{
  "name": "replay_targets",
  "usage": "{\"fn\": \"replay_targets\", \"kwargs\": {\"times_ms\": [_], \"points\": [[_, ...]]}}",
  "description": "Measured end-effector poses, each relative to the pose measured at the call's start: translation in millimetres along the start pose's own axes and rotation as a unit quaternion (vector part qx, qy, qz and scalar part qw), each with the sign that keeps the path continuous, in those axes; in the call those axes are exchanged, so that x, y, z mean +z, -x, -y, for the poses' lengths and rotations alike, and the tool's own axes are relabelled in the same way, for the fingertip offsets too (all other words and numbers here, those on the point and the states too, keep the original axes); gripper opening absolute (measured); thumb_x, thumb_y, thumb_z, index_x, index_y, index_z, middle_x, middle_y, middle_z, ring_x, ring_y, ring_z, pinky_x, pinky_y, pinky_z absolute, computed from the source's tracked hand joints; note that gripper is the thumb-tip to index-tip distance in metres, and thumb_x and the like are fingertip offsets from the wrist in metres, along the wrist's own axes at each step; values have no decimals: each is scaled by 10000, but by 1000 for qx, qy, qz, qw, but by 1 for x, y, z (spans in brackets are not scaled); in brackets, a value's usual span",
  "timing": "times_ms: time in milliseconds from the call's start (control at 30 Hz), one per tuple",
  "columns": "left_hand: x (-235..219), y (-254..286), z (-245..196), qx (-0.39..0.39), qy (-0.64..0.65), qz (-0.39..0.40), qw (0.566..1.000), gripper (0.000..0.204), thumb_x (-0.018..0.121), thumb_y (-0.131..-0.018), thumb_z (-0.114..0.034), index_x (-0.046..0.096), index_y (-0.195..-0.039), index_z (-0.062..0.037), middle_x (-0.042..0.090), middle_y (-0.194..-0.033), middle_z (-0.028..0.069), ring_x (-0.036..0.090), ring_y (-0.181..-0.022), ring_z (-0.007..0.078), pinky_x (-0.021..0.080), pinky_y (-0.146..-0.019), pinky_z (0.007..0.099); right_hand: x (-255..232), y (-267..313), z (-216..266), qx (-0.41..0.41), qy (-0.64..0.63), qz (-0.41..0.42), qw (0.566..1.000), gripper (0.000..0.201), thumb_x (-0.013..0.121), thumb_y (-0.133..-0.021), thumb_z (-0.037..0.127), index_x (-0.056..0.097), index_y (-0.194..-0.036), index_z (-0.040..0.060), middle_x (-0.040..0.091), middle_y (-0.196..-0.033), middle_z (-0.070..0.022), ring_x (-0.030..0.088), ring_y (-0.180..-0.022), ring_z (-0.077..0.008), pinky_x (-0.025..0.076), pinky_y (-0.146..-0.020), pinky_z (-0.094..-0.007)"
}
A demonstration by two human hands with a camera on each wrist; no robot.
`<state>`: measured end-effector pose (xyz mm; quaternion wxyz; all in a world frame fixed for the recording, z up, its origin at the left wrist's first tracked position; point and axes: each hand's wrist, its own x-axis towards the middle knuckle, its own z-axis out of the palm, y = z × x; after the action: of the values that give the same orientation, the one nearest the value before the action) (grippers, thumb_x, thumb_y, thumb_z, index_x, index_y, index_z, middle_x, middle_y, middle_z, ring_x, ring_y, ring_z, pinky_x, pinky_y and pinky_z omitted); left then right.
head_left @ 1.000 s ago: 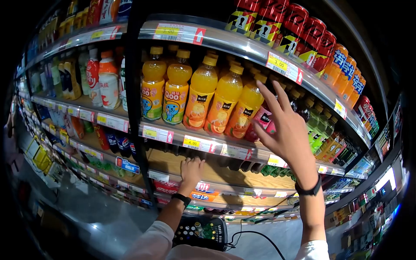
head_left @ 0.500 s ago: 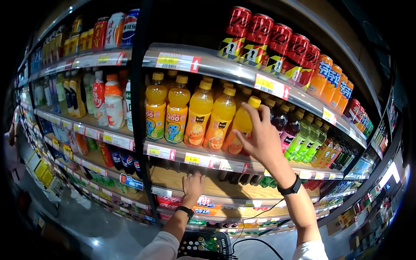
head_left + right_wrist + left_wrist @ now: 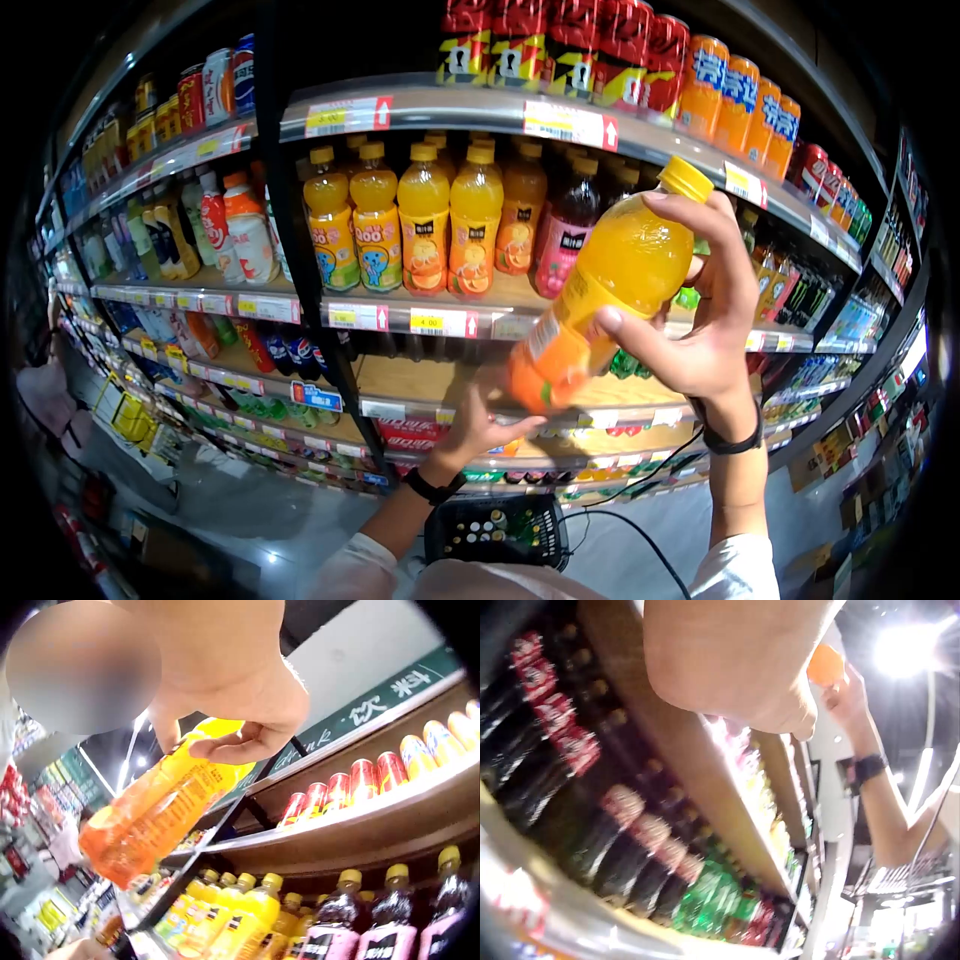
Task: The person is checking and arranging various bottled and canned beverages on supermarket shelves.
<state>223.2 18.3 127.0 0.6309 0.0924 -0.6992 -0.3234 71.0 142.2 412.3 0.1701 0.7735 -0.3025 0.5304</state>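
My right hand [image 3: 710, 310] grips an orange juice bottle [image 3: 635, 260] with a yellow cap, held tilted in front of the shelf, its base toward the lower left. In the right wrist view the fingers of the right hand [image 3: 225, 697] curl round the upper part of the bottle [image 3: 165, 802]. My left hand [image 3: 480, 430] is below and left of the bottle's base, thumb extended, holding nothing visible. In the left wrist view the left hand [image 3: 735, 660] covers the top, with the bottle's orange base beyond it.
Juice bottles [image 3: 423, 220] stand in a row on the middle shelf, beside a dark pink-labelled bottle [image 3: 568, 230]. Cans [image 3: 575, 50] line the shelf above. A black basket [image 3: 497, 530] holding several bottles is on the floor, with a cable [image 3: 640, 535] beside it.
The right hand has taken hold of the front orange juice bottle and brought it off the shelf toward me. The left hand has moved from the lower shelf edge toward the bottle's base.
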Motion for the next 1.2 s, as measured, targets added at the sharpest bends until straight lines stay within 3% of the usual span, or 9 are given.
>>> {"fn": "replay_targets", "kwargs": {"times_ms": [133, 200, 333, 367, 400, 467, 600, 800, 1200], "points": [[5, -53, -85, -390, 550, 78, 734, 476, 762, -964, -267, 622, -1289, 52, 709, -1289, 175, 733, -1083, 222, 557, -950, 361, -2, 19, 11, 110, -198, 51, 973, 703, 912, -713, 127, 632, -1350, 26, 561, -1167, -85, 640, -983, -133, 609, -734, -246], [5, -42, -89, -223, 521, 142, 812, 457, 759, -956, -302, 641, -1270, 9, 725, -1154, 136, 713, -1047, 229, 559, -897, 381, -10, 25, 18, 116, -191, 58, 973, 694, 915, -704, 133, 646, -1335, 27, 558, -1164, -90, 643, -999, -146, 610, -735, -257], [3, -40, -85, -341, 304, 115, 882, 544, 851, -853, -366, 658, -1238, -33, 684, -1042, 92, 679, -962, 235, 547, -820, 392, -30, 31, 24, 131, -71, 119, 982, 766, 942, -654, 167, 619, -1325, -11, 612, -1278, -188, 676, -1134, -257, 612, -865, -335], [-2, -54, -92, -56, 38, 156, 986, 586, 879, -798, -375, 659, -1227, -41, 656, -1027, 79, 662, -927, 243, 538, -798, 401, -34, 31, 25, 67, 4, 105, 992, 750, 943, -653, 170, 633, -1314, -3, 621, -1256, -191, 660, -1143, -275, 611, -857, -345], [-4, -68, -95, 235, -237, 170, 927, 630, 907, -742, -385, 660, -1215, -49, 629, -1013, 65, 645, -892, 252, 528, -776, 410, -36, 30, 26, 2, 77, 91, 993, 735, 943, -651, 174, 648, -1303, 5, 631, -1234, -193, 644, -1152, -292, 610, -848, -355], [-6, -89, -86, 350, -266, 93, 894, 677, 928, -722, -311, 634, -1257, -18, 656, -1179, 98, 652, -982, 271, 525, -825, 432, -37, 27, 27, -82, 198, 65, 974, 602, 913, -707, 151, 726, -1275, 82, 672, -1257, -149, 689, -1024, -276, 618, -662, -293], [-35, -126, -53, 273, -322, 17, 907, 634, 930, -731, -179, 631, -1273, -43, 673, -1230, 144, 660, -1093, 314, 500, -956, 422, -19, 43, -12, -114, 229, -6, 967, 748, 956, -662, 62, 673, -1354, 84, 554, -1349, -219, 656, -1154, -374, 628, -878, -413], [-42, -167, -14, 286, -437, -109, 846, 660, 889, -775, -231, 576, -1336, -82, 580, -1371, 146, 552, -1237, 327, 385, -1040, 463, 14, 24, -62, -130, 197, -41, 971, 637, 925, -779, 157, 695, -1373, 187, 532, -1438, -170, 749, -841, -231, 623, -685, -346], [-44, -165, 4, 270, -504, -86, 815, 768, 764, -802, -231, 459, -1490, -77, 439, -1547, 211, 426, -1421, 370, 266, -1177, 534, 84, 11, -111, -57, 198, 30, 978, 604, 843, -861, 306, 650, -1431, 250, 571, -1433, -184, 750, -882, -329, 626, -687, -388]]}}
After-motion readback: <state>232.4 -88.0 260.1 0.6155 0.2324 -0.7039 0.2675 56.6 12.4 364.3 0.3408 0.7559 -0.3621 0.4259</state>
